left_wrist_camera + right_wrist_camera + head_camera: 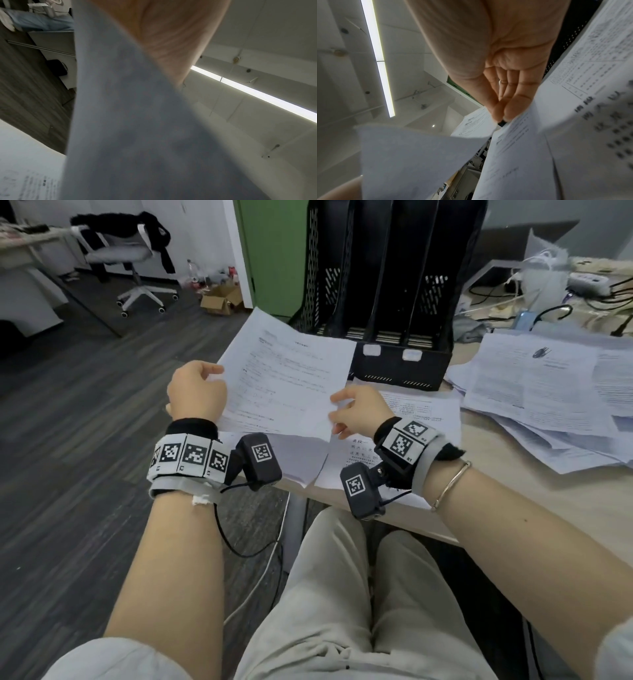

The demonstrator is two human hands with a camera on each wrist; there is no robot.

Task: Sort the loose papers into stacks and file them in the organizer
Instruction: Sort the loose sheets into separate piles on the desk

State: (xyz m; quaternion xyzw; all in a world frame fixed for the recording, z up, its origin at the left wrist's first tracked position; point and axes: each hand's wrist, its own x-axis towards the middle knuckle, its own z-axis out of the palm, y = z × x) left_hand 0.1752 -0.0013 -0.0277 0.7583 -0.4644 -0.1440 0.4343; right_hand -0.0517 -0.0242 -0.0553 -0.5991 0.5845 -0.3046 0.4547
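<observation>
Pale trousers (342, 604) fill the bottom of the head view, with both forearms reaching up the frame toward a printed sheet (284, 381) held at mid-frame. On the sheet's left edge the left hand (197, 393) has its fingers curled round the paper, thumb on top; the left wrist view shows only blurred paper against skin. At the sheet's lower right corner the right hand (356, 410) pinches the paper, and the right wrist view shows its thumb and fingertips (510, 109) pressed together on the edge. The sheet is lifted and tilted, clear of the counter (534, 494).

Beneath it, at centre frame, more printed pages (421, 412) lie flat on the counter, some reaching its near edge. A loose spread of papers (548, 392) covers the right side of the frame. Just above the held sheet, at top centre, a black slotted organizer (387, 296) stands upright; no paper shows in its slots. An office chair (133, 261) sits in the upper left, a cardboard box (221, 299) on the floor near it.
</observation>
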